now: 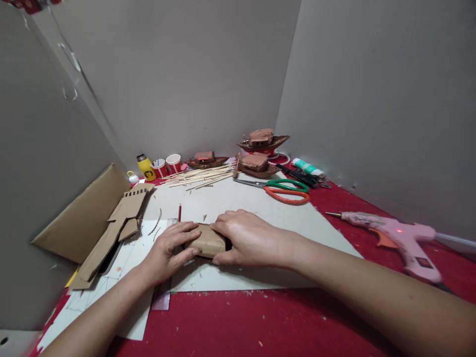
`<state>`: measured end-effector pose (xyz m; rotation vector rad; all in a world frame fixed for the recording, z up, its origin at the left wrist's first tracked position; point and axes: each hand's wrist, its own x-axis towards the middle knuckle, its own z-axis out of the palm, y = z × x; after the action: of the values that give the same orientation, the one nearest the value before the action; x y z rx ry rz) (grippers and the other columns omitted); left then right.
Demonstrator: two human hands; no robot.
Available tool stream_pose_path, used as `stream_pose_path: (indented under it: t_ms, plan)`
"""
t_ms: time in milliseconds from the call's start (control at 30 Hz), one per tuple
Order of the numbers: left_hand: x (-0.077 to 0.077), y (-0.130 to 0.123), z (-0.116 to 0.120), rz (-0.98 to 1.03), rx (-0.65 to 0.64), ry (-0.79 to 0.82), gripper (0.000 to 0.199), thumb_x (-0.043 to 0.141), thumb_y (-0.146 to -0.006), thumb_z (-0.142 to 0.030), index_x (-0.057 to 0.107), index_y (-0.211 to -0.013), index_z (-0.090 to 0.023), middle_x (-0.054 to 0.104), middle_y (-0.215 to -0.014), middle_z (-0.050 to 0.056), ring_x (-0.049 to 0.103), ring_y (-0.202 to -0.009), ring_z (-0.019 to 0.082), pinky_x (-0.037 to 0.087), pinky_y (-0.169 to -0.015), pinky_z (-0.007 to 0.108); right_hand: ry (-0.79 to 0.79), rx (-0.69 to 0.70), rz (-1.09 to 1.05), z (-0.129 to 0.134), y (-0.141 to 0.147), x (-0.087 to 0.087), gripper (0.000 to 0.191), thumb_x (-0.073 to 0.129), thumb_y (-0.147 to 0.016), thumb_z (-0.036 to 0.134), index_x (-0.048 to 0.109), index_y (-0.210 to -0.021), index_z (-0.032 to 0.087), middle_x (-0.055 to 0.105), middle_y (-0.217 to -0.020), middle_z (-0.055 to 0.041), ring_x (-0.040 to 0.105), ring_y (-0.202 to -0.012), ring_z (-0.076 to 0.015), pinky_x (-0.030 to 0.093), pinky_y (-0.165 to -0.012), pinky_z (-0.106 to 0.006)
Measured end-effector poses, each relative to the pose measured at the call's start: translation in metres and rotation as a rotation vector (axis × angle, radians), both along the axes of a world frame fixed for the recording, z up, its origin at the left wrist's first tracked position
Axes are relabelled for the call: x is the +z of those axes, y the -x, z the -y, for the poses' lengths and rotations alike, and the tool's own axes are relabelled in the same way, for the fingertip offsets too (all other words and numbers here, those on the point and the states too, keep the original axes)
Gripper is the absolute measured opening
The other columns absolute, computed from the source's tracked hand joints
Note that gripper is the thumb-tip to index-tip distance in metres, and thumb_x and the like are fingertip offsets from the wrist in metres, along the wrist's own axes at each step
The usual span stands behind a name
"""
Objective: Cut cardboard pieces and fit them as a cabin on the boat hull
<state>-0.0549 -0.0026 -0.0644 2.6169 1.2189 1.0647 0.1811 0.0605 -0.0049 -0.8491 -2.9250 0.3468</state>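
Note:
A curved piece of brown cardboard [207, 241] sits low over the white board [260, 279], bent like a small arched roof. My left hand [171, 249] grips its left end, with thumb in front and fingers over the top. On the other end, my right hand [243, 239] is closed in the same way, its thumb at the near edge. Dark openings show beneath the piece near both hands. A pencil [180, 213] lies just beyond my left hand, beside a tiny cardboard scrap [204, 217].
Green-and-orange scissors [286, 190], thin wooden sticks [204, 174] and model boats [256, 163] lie at the back. A pink glue gun [394, 233] with a lit red light is at right. Cut cardboard [128, 206], a drawn sheet [126, 317] and a yellow bottle [146, 167] are left.

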Motion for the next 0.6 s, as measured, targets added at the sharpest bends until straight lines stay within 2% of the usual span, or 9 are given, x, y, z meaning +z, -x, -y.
stream_pose_path:
  t_ms: [400, 533, 600]
  plan:
    - [-0.0079, -0.0008, 0.0014, 0.014, 0.061, 0.003, 0.043, 0.062, -0.088, -0.019, 0.059, -0.13, -0.026, 0.063, -0.13, 0.014, 0.059, -0.12, 0.026, 0.049, -0.098, 0.049, 0.026, -0.001, -0.032, -0.0051, -0.0008, -0.0012, 0.046, 0.069, -0.075, 0.051, 0.07, -0.105, 0.017, 0.073, -0.097, -0.0115, 0.066, -0.089, -0.0297, 0.045, -0.073, -0.036]
    - [-0.0033, -0.0016, 0.005, 0.082, 0.135, -0.011, 0.047, 0.062, -0.088, -0.018, 0.056, -0.133, -0.024, 0.058, -0.138, 0.015, 0.055, -0.126, 0.026, 0.046, -0.102, 0.046, 0.045, -0.001, -0.034, -0.0087, -0.0015, -0.0034, 0.042, 0.067, -0.076, 0.048, 0.069, -0.105, 0.017, 0.073, -0.101, -0.0115, 0.066, -0.092, -0.0292, 0.044, -0.073, -0.034]
    - [0.0, -0.0011, 0.0064, 0.194, 0.222, -0.025, 0.043, 0.063, -0.086, -0.019, 0.059, -0.129, -0.022, 0.062, -0.132, 0.012, 0.057, -0.123, 0.026, 0.045, -0.103, 0.044, 0.042, -0.002, -0.037, -0.01, -0.0021, -0.005, 0.042, 0.067, -0.076, 0.048, 0.069, -0.105, 0.018, 0.073, -0.1, -0.0108, 0.066, -0.091, -0.0288, 0.043, -0.072, -0.033]
